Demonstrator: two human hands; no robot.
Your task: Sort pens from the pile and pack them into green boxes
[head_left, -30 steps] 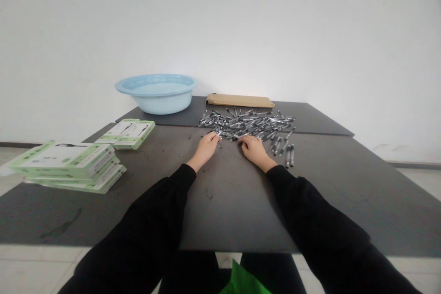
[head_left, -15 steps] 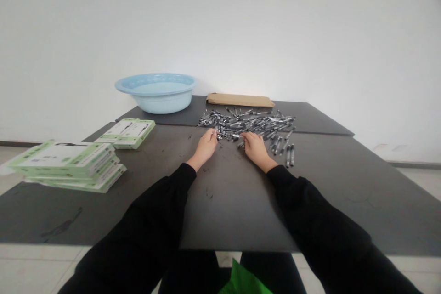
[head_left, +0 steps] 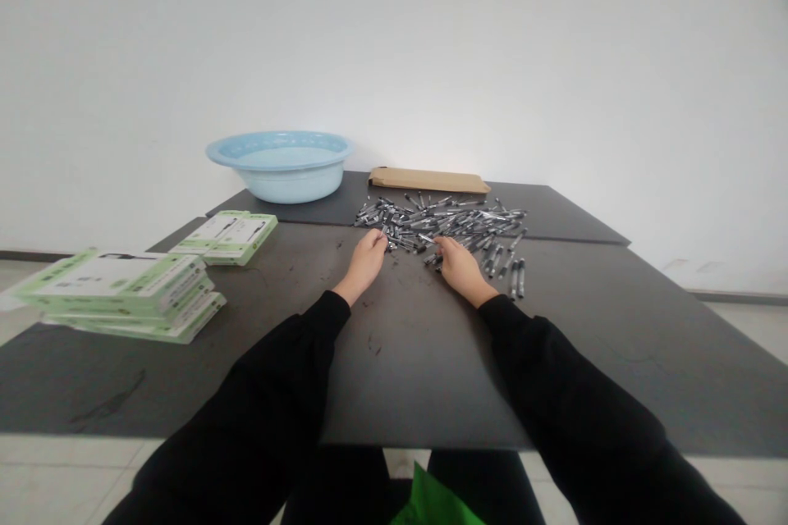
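Many clear pens with black caps lie in a loose pile (head_left: 455, 220) at the middle of the dark table. My left hand (head_left: 368, 256) is at the pile's near left edge, its fingers closed on a pen (head_left: 384, 231). To the right, my right hand (head_left: 459, 264) pinches one end of another pen (head_left: 425, 239), which points left over the near edge of the pile. A gap separates the two hands. Two pens (head_left: 517, 279) lie side by side to the right of my right hand.
Green and white boxes are stacked (head_left: 123, 295) at the left, with more boxes (head_left: 227, 236) behind them. A light blue basin (head_left: 289, 172) stands at the back left. Flat brown cardboard (head_left: 429, 179) lies behind the pens. The dark table (head_left: 424, 377) reaches toward me.
My right hand has shifted slightly to the right, and the pen at its fingertips is now more tilted. My left hand has barely moved.
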